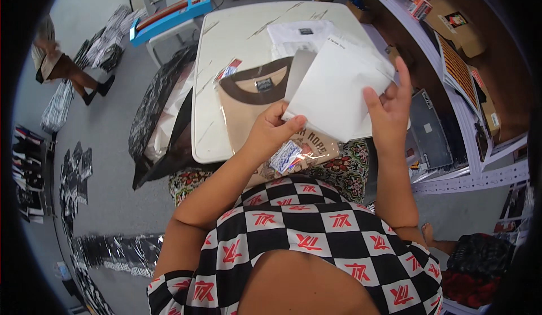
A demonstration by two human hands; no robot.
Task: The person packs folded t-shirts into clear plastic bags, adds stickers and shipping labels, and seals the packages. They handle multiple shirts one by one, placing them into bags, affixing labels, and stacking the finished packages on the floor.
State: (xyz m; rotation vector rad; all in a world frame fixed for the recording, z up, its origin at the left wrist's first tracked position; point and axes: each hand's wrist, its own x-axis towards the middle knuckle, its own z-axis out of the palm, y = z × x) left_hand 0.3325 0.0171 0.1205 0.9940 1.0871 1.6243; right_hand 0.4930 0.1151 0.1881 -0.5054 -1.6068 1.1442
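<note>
A stack of white paper sheets (333,89) is held up over the near part of the table, tilted, with small print at its top corner. My left hand (275,128) pinches the lower left corner, thumb on top. At the right edge is my right hand (388,103), its thumb over the front, index finger raised and other fingers curled at the edge. Below the sheets lies a beige T-shirt (240,103) with a dark collar, in clear plastic, with a blue-and-white card (286,156) on its front. A white folded garment (282,33) lies beyond, partly hidden by the sheets.
The white marbled table (217,38) is in front of me. A black plastic bag (164,112) stands at its left. Behind it is a blue sealing machine (172,18) on a chair. Metal shelving (451,182) with boxes runs along the right. A person (62,61) stands far left.
</note>
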